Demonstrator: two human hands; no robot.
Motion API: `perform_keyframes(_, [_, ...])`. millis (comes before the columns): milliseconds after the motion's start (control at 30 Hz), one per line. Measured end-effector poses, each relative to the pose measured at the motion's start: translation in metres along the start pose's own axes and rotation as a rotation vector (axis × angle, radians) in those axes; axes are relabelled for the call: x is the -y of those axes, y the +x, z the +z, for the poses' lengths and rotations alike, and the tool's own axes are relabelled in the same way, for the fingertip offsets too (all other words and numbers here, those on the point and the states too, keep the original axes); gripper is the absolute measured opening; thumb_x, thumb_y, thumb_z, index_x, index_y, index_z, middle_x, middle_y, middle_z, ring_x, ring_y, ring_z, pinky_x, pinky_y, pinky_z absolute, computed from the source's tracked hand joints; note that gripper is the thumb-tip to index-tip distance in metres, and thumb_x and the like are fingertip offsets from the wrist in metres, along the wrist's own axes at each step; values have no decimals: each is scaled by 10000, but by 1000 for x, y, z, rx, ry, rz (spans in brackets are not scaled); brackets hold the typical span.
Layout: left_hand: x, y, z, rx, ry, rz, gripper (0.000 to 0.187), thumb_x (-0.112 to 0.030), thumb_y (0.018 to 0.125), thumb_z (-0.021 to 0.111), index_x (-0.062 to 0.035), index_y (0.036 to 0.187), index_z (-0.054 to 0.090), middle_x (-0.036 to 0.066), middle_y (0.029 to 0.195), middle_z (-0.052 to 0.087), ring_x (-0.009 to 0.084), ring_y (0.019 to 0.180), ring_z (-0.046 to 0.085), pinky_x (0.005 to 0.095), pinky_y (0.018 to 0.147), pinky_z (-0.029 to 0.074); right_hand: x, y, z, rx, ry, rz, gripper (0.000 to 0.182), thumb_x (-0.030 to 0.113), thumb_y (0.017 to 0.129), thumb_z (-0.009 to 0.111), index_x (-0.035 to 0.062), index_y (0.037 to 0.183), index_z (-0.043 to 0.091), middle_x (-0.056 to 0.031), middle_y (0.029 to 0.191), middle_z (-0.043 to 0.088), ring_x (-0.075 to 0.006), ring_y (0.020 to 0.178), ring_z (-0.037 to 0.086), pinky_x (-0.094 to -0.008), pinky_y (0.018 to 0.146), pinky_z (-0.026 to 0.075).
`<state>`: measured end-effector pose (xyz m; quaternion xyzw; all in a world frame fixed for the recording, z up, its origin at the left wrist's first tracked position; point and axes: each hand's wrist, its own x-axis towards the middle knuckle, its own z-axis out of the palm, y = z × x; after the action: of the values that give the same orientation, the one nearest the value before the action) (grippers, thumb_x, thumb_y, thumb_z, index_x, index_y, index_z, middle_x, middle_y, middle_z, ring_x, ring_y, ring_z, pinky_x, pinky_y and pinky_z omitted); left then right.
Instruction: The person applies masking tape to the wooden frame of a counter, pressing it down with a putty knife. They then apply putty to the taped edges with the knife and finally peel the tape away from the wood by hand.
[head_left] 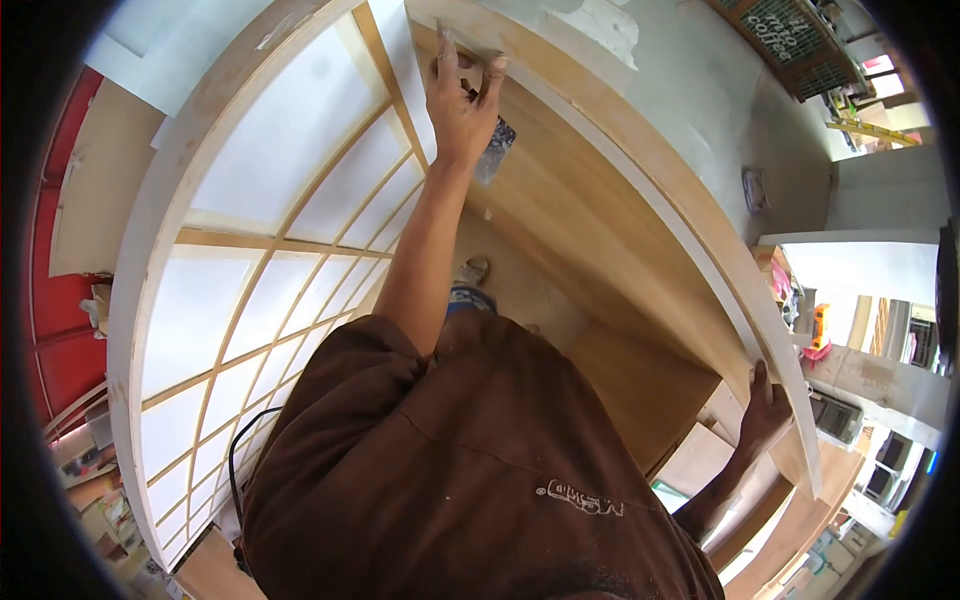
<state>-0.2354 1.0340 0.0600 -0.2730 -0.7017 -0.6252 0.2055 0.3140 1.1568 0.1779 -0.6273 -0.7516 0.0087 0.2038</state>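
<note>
My left hand (466,115) is raised at the upper middle, its fingertips against the corner of a wooden panel (600,190). Between its fingers is a dark handle, and below the palm hangs a flat, speckled blade (496,150) like a putty knife's. My right hand (766,408), lower on the right, is closed on the panel's pale long edge, fingers on the inner side. To the left of my left arm stands a wooden lattice frame (272,244) with white panes, meeting the panel near my left hand. Part of each grip is hidden.
A grey wall (690,130) with a patched spot rises beyond the panel. A brown wooden box (640,390) lies below it. A black cable (235,460) runs beside the lattice. My shoe (474,268) shows on the floor between the panels.
</note>
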Motion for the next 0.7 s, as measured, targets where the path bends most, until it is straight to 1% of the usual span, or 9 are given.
perform_keyframes(133, [-1, -8, 5, 1, 2, 35, 898, -346, 942, 851, 40, 1615, 397, 90, 979, 597, 225, 920, 572, 360, 787, 520, -1, 2, 4, -6, 22, 24, 642, 430, 919, 863, -48, 589, 590, -119, 505, 458, -147, 546, 375, -433, 519, 368])
perform_keyframes(200, [-1, -11, 7, -3, 5, 69, 909, -333, 940, 855, 27, 1628, 383, 85, 975, 590, 223, 913, 563, 358, 783, 517, 5, 1, 2, -11, 158, -36, 655, 440, 919, 863, -46, 582, 581, -100, 506, 461, -139, 550, 382, -416, 525, 385])
perform_keyframes(267, [-4, -17, 8, 10, 11, 120, 842, -275, 998, 799, -15, 1659, 348, 77, 1072, 593, 158, 922, 563, 287, 637, 456, 4, 3, 3, -10, 127, -11, 661, 443, 918, 863, -43, 577, 573, -87, 508, 458, -136, 551, 385, -409, 528, 391])
perform_keyframes(333, [-11, -22, 9, 16, -9, 102, 847, -268, 995, 802, -12, 1660, 343, 78, 1063, 590, 157, 912, 562, 284, 625, 454, 0, 3, 3, -9, 94, 14, 667, 446, 917, 863, -41, 572, 564, -75, 510, 456, -133, 552, 388, -402, 531, 397])
perform_keyframes(400, [-15, -25, 11, 21, -28, 87, 853, -261, 993, 805, -9, 1661, 338, 80, 1053, 586, 156, 902, 560, 280, 613, 451, -1, 4, 4, 30, 159, 70, 664, 443, 917, 864, -38, 572, 562, -65, 518, 462, -129, 556, 396, -398, 533, 400])
perform_keyframes(467, [-17, -30, 14, 32, -39, 23, 971, -273, 912, 884, 1, 1660, 329, 74, 967, 554, 205, 879, 545, 356, 771, 509, 6, 3, 0, 29, 144, 47, 652, 440, 918, 863, -41, 584, 578, -64, 527, 474, -126, 563, 405, -391, 543, 411])
perform_keyframes(500, [-22, -31, 14, 35, -43, 22, 971, -273, 912, 884, 1, 1660, 329, 74, 967, 554, 205, 879, 545, 356, 771, 509, 10, 3, -2, 29, 133, 21, 639, 438, 919, 862, -45, 596, 594, -64, 536, 486, -123, 571, 415, -384, 552, 421])
perform_keyframes(567, [-31, -34, 14, 24, -6, 100, 903, -231, 964, 835, 7, 1664, 317, 74, 1021, 573, 156, 892, 556, 283, 586, 450, 14, 2, -2, 35, 137, 50, 614, 431, 919, 862, -54, 625, 626, -72, 550, 514, -121, 584, 431, -381, 566, 435])
perform_keyframes(700, [-41, -47, 19, 19, -20, 115, 906, -238, 960, 839, -1, 1665, 321, 67, 1008, 566, 159, 894, 555, 283, 585, 453, 5, 3, 3, 13, 188, 49, 562, 417, 922, 860, -80, 714, 702, -94, 592, 595, -123, 618, 470, -375, 614, 470])
